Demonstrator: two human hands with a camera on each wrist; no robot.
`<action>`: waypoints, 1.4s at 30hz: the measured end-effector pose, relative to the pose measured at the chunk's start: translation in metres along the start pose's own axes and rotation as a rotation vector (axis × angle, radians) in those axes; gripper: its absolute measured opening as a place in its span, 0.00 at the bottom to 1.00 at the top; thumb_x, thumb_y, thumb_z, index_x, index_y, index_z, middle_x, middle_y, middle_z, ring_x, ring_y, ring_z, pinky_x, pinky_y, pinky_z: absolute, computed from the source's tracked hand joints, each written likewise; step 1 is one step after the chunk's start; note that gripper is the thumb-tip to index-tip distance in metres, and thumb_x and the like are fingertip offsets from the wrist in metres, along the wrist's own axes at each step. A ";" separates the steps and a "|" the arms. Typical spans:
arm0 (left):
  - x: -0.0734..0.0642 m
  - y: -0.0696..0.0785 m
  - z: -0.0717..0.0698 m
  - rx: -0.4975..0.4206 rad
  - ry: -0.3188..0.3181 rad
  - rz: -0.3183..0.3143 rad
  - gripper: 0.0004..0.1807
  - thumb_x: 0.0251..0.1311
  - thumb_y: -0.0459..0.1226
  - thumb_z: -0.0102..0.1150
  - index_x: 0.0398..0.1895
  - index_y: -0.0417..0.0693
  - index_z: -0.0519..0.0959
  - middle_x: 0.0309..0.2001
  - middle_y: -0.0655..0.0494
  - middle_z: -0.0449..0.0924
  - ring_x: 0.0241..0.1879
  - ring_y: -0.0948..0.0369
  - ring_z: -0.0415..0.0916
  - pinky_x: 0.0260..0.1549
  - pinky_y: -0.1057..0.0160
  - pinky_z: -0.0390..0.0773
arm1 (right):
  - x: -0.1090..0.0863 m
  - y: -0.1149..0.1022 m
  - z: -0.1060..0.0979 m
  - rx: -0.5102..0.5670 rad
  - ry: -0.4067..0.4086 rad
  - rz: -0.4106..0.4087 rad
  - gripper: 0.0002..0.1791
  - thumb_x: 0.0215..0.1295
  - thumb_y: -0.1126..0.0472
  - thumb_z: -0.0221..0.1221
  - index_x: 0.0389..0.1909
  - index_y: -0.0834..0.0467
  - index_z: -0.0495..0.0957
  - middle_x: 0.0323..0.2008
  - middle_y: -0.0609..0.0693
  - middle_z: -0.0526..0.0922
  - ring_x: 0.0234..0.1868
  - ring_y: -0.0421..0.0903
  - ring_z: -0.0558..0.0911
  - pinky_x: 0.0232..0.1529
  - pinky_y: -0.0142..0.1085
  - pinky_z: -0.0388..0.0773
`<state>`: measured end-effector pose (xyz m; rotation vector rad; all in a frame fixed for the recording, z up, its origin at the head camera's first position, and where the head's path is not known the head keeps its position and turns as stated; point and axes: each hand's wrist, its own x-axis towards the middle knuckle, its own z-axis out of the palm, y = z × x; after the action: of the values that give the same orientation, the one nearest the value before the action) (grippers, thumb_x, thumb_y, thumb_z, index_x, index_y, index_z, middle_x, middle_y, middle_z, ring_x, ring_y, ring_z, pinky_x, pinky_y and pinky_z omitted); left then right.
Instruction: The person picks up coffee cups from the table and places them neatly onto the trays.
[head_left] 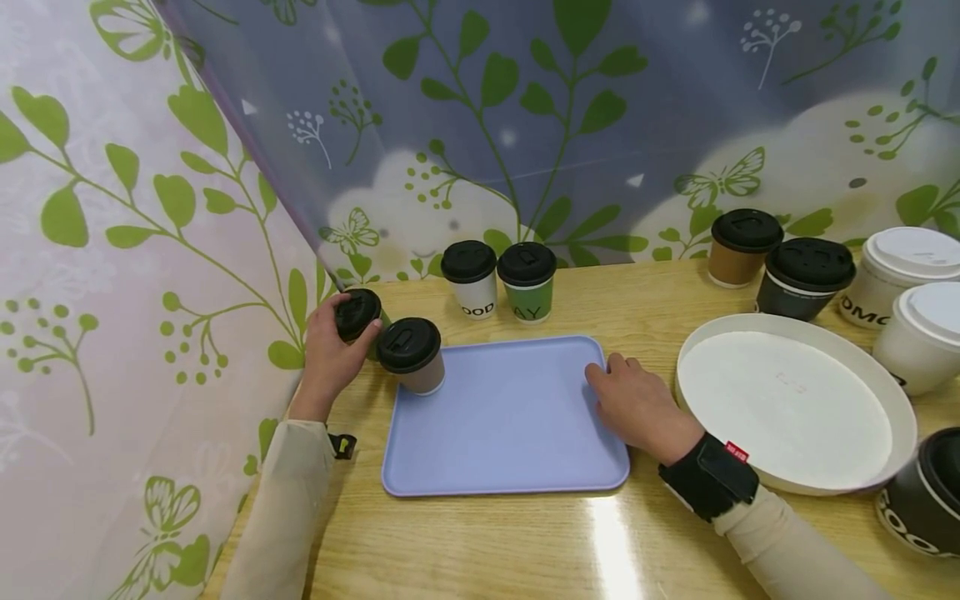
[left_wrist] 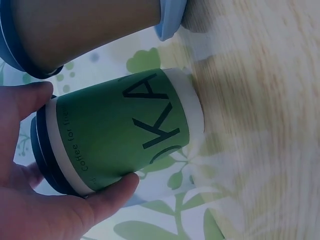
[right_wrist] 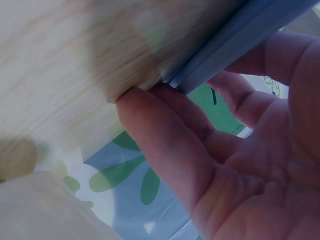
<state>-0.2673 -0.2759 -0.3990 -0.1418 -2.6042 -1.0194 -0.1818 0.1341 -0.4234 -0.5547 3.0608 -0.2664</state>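
Note:
My left hand [head_left: 330, 354] grips a green paper cup [left_wrist: 122, 132] near its black lid [head_left: 357, 313], fingers and thumb round the top. Whether its base touches the table I cannot tell. Close beside it, a brown cup [head_left: 422, 377] with a black lid stands upright on the left back corner of the lavender tray [head_left: 510, 425]. At the tray's right side, my right hand [head_left: 637, 404] holds the rim [right_wrist: 220, 55] with bent fingers. Behind the tray stand a white cup [head_left: 474, 296] and another green cup [head_left: 529, 298], both black-lidded.
To the right lies a round white tray [head_left: 795, 408] with a raised wall. Around it stand a brown cup [head_left: 738, 262], a dark cup [head_left: 797, 287], white-lidded cups [head_left: 926, 333] and a black cup [head_left: 918, 508]. Patterned cloth [head_left: 480, 125] borders the wooden table [head_left: 480, 542] behind and left.

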 end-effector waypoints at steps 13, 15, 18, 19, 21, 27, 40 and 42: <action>-0.009 0.011 -0.010 -0.058 0.079 -0.096 0.35 0.65 0.52 0.66 0.70 0.50 0.68 0.67 0.29 0.54 0.61 0.37 0.63 0.61 0.35 0.67 | 0.000 0.000 0.000 -0.004 0.008 -0.001 0.13 0.72 0.65 0.61 0.54 0.64 0.78 0.38 0.62 0.75 0.34 0.54 0.74 0.29 0.45 0.77; -0.011 0.014 -0.013 -0.061 0.087 -0.117 0.34 0.64 0.52 0.67 0.69 0.52 0.68 0.67 0.30 0.53 0.58 0.38 0.65 0.59 0.36 0.69 | 0.000 0.000 0.000 -0.001 0.006 0.001 0.13 0.72 0.65 0.61 0.54 0.64 0.78 0.38 0.62 0.75 0.34 0.54 0.74 0.29 0.45 0.77; -0.014 0.019 -0.018 -0.066 0.099 -0.139 0.34 0.63 0.52 0.66 0.69 0.53 0.68 0.67 0.32 0.51 0.55 0.38 0.67 0.55 0.37 0.71 | 0.000 0.000 0.000 -0.001 0.004 0.002 0.13 0.72 0.65 0.61 0.54 0.64 0.78 0.38 0.62 0.75 0.34 0.54 0.74 0.29 0.45 0.77; -0.015 0.021 -0.019 -0.068 0.106 -0.142 0.33 0.63 0.52 0.65 0.69 0.53 0.68 0.67 0.32 0.50 0.54 0.38 0.67 0.55 0.37 0.72 | 0.000 0.000 0.000 -0.002 0.003 0.002 0.13 0.72 0.65 0.61 0.54 0.64 0.78 0.38 0.62 0.75 0.34 0.54 0.74 0.29 0.45 0.77; -0.017 0.024 -0.022 -0.063 0.127 -0.142 0.32 0.63 0.50 0.65 0.68 0.53 0.69 0.68 0.33 0.50 0.52 0.38 0.68 0.52 0.38 0.72 | 0.000 0.000 0.000 -0.003 0.002 0.003 0.13 0.72 0.65 0.61 0.54 0.64 0.78 0.38 0.62 0.75 0.34 0.54 0.74 0.29 0.44 0.77; -0.024 0.033 -0.028 -0.038 0.193 -0.095 0.30 0.62 0.48 0.63 0.67 0.52 0.70 0.66 0.33 0.52 0.49 0.38 0.70 0.50 0.40 0.73 | 0.001 0.000 0.000 -0.008 -0.008 0.007 0.14 0.73 0.64 0.61 0.55 0.64 0.78 0.39 0.63 0.75 0.35 0.54 0.74 0.29 0.45 0.78; -0.038 0.063 -0.043 -0.027 0.217 0.016 0.29 0.61 0.46 0.64 0.66 0.49 0.72 0.65 0.33 0.56 0.50 0.41 0.67 0.51 0.40 0.70 | 0.001 0.000 0.000 0.001 -0.014 0.007 0.13 0.73 0.64 0.60 0.55 0.64 0.78 0.38 0.62 0.75 0.35 0.54 0.73 0.29 0.44 0.77; -0.040 0.068 -0.044 -0.027 0.215 0.030 0.29 0.61 0.45 0.64 0.65 0.49 0.72 0.65 0.33 0.56 0.51 0.41 0.67 0.51 0.40 0.70 | 0.001 0.000 0.000 0.002 -0.011 0.006 0.13 0.73 0.65 0.60 0.55 0.64 0.78 0.38 0.62 0.75 0.35 0.54 0.73 0.29 0.44 0.77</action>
<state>-0.2028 -0.2547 -0.3392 -0.0736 -2.3884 -1.0007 -0.1827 0.1339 -0.4234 -0.5446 3.0508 -0.2646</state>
